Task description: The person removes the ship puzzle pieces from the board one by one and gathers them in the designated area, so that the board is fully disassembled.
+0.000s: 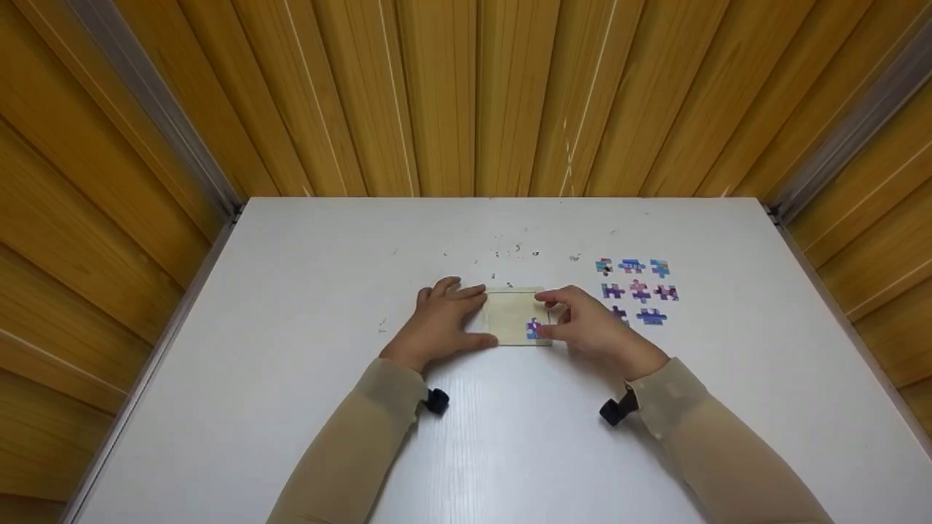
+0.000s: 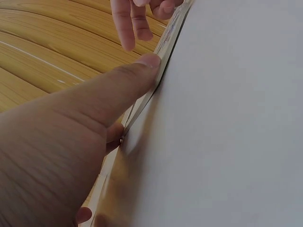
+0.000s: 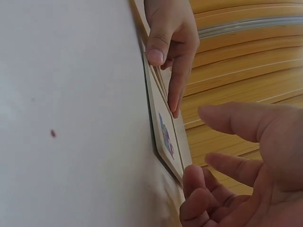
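Observation:
A pale puzzle tray lies flat on the table between my two hands. In its near right corner sits a purple and blue jigsaw piece, partly hidden by the right hand in the head view. My left hand touches the tray's left side, thumb at the near corner and forefinger at the far one. Over the tray's right side is my right hand. Space shows between its spread fingers in the right wrist view, and they pinch nothing there.
Several loose jigsaw pieces lie in rows right of the tray, one partly behind the right hand. Dark specks mark the white table beyond the tray. A yellow wood-look wall rises at the table's far edge.

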A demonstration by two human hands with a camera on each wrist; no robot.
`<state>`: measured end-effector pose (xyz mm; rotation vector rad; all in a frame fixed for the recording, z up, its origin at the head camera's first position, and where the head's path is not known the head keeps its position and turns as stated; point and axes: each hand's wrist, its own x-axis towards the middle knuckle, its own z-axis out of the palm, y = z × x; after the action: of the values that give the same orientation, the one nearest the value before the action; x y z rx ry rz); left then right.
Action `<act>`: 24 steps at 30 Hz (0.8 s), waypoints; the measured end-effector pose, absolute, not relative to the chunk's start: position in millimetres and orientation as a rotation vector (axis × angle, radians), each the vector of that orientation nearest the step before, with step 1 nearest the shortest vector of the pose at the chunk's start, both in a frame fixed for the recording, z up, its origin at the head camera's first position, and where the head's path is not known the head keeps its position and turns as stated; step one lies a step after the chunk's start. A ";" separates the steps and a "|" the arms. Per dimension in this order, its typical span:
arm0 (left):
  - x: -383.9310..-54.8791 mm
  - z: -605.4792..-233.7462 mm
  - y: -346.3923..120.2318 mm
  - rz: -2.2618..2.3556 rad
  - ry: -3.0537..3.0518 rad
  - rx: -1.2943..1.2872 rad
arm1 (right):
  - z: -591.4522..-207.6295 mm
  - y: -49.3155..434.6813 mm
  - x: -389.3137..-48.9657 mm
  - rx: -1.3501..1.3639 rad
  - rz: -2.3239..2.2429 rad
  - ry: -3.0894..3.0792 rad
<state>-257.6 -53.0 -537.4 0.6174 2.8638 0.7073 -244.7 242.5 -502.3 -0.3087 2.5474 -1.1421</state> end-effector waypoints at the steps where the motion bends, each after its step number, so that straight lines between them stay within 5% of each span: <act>1: -257.6 -537.7 -53.3 0.708 2.863 0.615 | -503.6 241.7 -244.7 -0.317 -1.105 2.576; 24: -257.5 -536.7 -53.1 0.686 2.882 0.648 | -510.4 236.4 -243.1 -0.426 -0.999 2.651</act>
<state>-257.5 -53.1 -536.7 0.6480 2.8819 0.6865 -243.1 236.4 -510.4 -0.4259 2.6511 -0.9988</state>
